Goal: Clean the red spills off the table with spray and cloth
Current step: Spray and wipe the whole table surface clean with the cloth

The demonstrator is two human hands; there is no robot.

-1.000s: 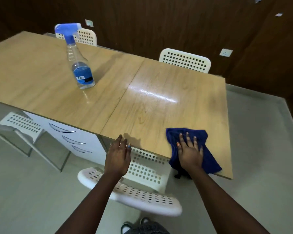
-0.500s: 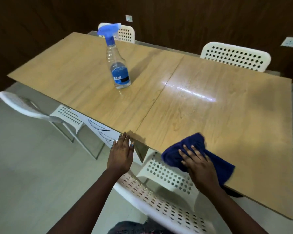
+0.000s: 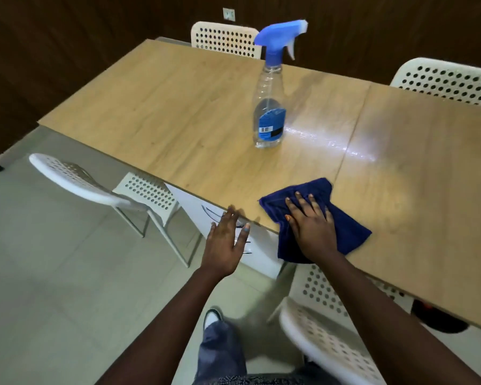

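One right hand (image 3: 313,227) presses the cloth (image 3: 321,218) flat (table (image 3: 178,120) edge).

Light tan wood-grain laminate table top (image 3: 178,112), glossy white glare patch right of centre. Clear plastic spray bottle (image 3: 270,118) at upper centre: blue trigger head, white nozzle tip, blue label with white barcode and black band. Dark navy blue cloth (image 3: 347,232) at lower centre. White perforated plastic chairs (image 3: 75,176), round-hole grid pattern. Dark brown wall panelling (image 3: 67,37). Pale grey-beige floor tiles (image 3: 53,301).
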